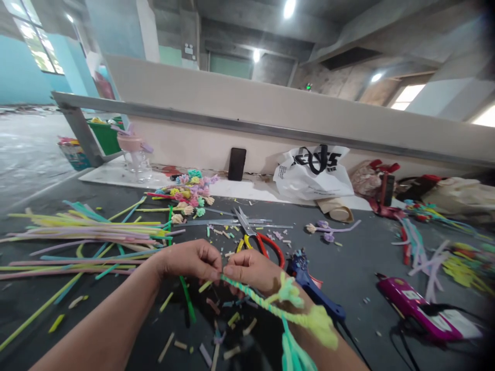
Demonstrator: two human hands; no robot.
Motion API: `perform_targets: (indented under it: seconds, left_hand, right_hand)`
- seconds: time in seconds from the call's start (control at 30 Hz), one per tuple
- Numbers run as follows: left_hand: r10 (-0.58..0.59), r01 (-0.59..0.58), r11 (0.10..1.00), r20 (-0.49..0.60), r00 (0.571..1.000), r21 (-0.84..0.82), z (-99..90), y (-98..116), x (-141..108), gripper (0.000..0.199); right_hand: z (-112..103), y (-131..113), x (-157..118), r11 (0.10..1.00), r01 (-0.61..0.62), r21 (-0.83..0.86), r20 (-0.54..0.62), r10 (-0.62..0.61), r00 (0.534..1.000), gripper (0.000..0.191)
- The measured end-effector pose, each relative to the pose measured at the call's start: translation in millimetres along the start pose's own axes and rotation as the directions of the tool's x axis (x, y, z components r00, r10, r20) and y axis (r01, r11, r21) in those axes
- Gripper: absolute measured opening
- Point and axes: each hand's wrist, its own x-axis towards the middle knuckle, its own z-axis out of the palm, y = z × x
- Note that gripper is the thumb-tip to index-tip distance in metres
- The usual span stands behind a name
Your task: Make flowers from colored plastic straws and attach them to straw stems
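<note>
Both hands meet at the middle of the dark table. My left hand (201,260) is closed, its fingers pinching the thin end of a twisted green and yellow stem (263,301). Beside it, my right hand (249,270) is also closed on that stem near the same end. The stem runs right across my right wrist, with a yellow flower head (323,324), a small green bloom (291,292) and hanging green strands (292,353). Just beyond my right hand lie open scissors (266,245) with red handles, and a yellow-handled tool (244,242).
Colourful fuzzy stems (96,232) are heaped at left, small flowers (195,193) behind. A blue glue gun (313,288) and magenta device (415,306) with cords lie right. Phone (236,164), clear bottle (135,157) and white bag (313,178) stand at back. Cut scraps litter the table (348,263).
</note>
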Motion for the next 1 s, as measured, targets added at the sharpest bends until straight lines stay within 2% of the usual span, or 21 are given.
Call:
perform_targets:
  seconds: [0.07, 0.13, 0.3, 0.37, 0.47, 0.5, 0.53, 0.6, 0.73, 0.77, 0.8, 0.93, 1.0]
  left_hand:
    - [0.048, -0.044, 0.997, -0.082, 0.995, 0.058, -1.5, -0.2, 2.3, 0.011]
    - [0.116, -0.103, 0.992, -0.196, 0.974, 0.079, -1.4, -0.4, 4.7, 0.011]
    - [0.174, -0.190, 0.982, -0.394, 0.903, 0.000, 1.8, -1.2, 10.3, 0.018]
    - [0.203, -0.297, 0.950, -0.527, 0.825, -0.098, 1.6, -1.6, 12.5, 0.023]
    - [0.228, -0.530, 0.826, -0.744, 0.628, -0.194, -0.1, -2.9, 15.5, 0.023]
    - [0.228, -0.580, 0.789, -0.779, 0.585, -0.204, -0.2, -3.5, 16.4, 0.022]
    - [0.227, -0.611, 0.761, -0.793, 0.565, -0.217, 0.2, -4.0, 17.2, 0.021]
    - [0.222, -0.633, 0.730, -0.787, 0.575, -0.256, 3.2, -4.8, 18.9, 0.021]
    - [0.192, -0.555, 0.761, -0.700, 0.688, -0.337, 15.3, -5.2, 22.8, 0.021]
    - [0.181, -0.531, 0.778, -0.690, 0.701, -0.336, 18.2, -5.2, 24.0, 0.022]
    - [0.171, -0.515, 0.793, -0.693, 0.701, -0.325, 20.6, -5.2, 25.2, 0.022]
    - [0.164, -0.499, 0.827, -0.736, 0.657, -0.261, 24.6, -6.0, 29.3, 0.021]
    - [0.168, -0.491, 0.835, -0.734, 0.658, -0.249, 24.8, -6.1, 29.9, 0.021]
  right_hand:
    - [0.2, 3.9, 3.9, 0.997, -0.032, 0.066, 0.007, 0.031, 0.999, 0.031]
    - [1.6, 6.2, 7.2, 0.989, -0.052, 0.139, -0.002, 0.053, 0.999, 0.031]
    - [9.4, 3.3, 8.0, 0.960, -0.074, 0.271, -0.091, 0.102, 0.991, 0.028]
    - [12.1, 0.6, 6.7, 0.947, -0.022, 0.322, -0.157, 0.077, 0.985, 0.023]
    - [13.4, -2.8, 5.7, 0.912, 0.073, 0.404, -0.209, 0.014, 0.978, 0.018]
    - [13.3, -3.7, 5.7, 0.897, 0.099, 0.430, -0.210, -0.007, 0.978, 0.017]
    - [12.9, -4.6, 5.7, 0.883, 0.116, 0.455, -0.207, -0.022, 0.978, 0.017]
    - [12.1, -6.0, 5.9, 0.854, 0.145, 0.499, -0.213, -0.041, 0.976, 0.018]
    - [11.2, -7.1, 5.5, 0.833, 0.157, 0.531, -0.227, -0.039, 0.973, 0.020]
    - [11.4, -7.0, 5.2, 0.836, 0.155, 0.527, -0.222, -0.040, 0.974, 0.021]
    - [11.8, -6.8, 4.9, 0.840, 0.152, 0.521, -0.219, -0.041, 0.975, 0.021]
    - [14.7, -5.8, 3.9, 0.861, 0.121, 0.494, -0.206, -0.019, 0.978, 0.022]
    - [16.0, -5.3, 4.0, 0.870, 0.100, 0.483, -0.189, -0.008, 0.982, 0.023]
